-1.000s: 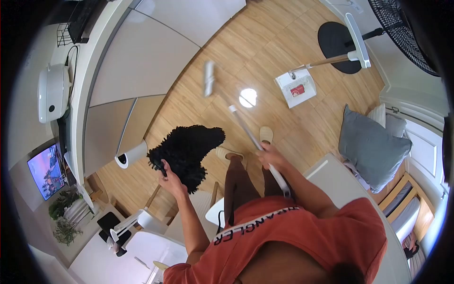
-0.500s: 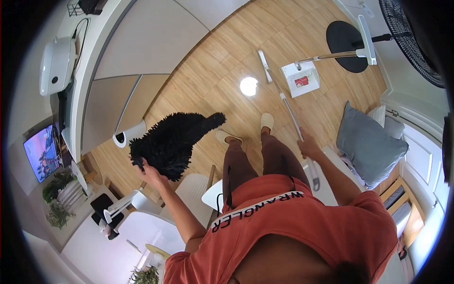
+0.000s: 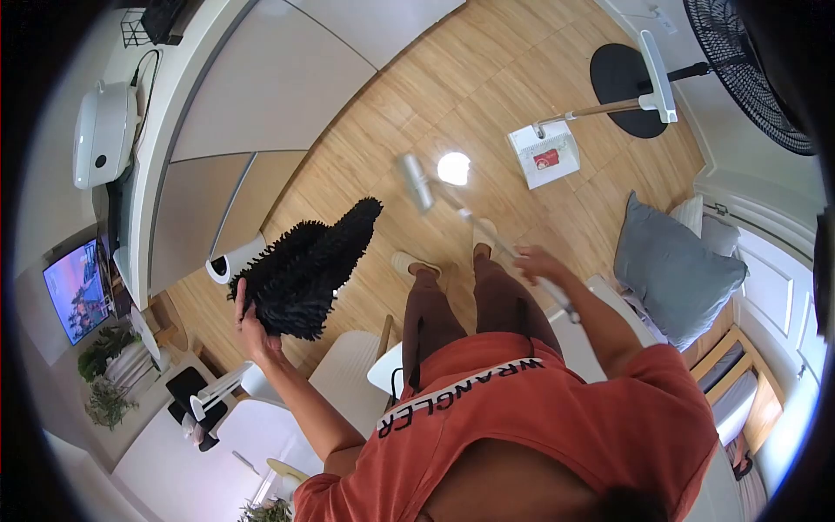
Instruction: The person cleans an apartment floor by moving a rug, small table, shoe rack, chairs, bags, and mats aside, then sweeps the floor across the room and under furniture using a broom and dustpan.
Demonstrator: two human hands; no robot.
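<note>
My left hand (image 3: 254,329) is closed on the lower left end of a shaggy black mat (image 3: 304,270), which is held up at the left, off the floor. My right hand (image 3: 541,264) grips the pale handle of a broom (image 3: 496,235) near its upper part. The broom's head (image 3: 417,183) is blurred and lies over the wooden floor, left of a bright light reflection and beyond my feet.
A white dustpan (image 3: 546,158) with a red label lies on the floor, its handle reaching toward a black fan base (image 3: 628,91). Grey cabinets (image 3: 270,78) stand at left. At right is a grey pillow (image 3: 678,274); a white chair (image 3: 344,370) is near my left arm.
Over the last second, the broom head swung right toward the dustpan, then back left. My left hand moved left with the mat, whose free end now points up more steeply.
</note>
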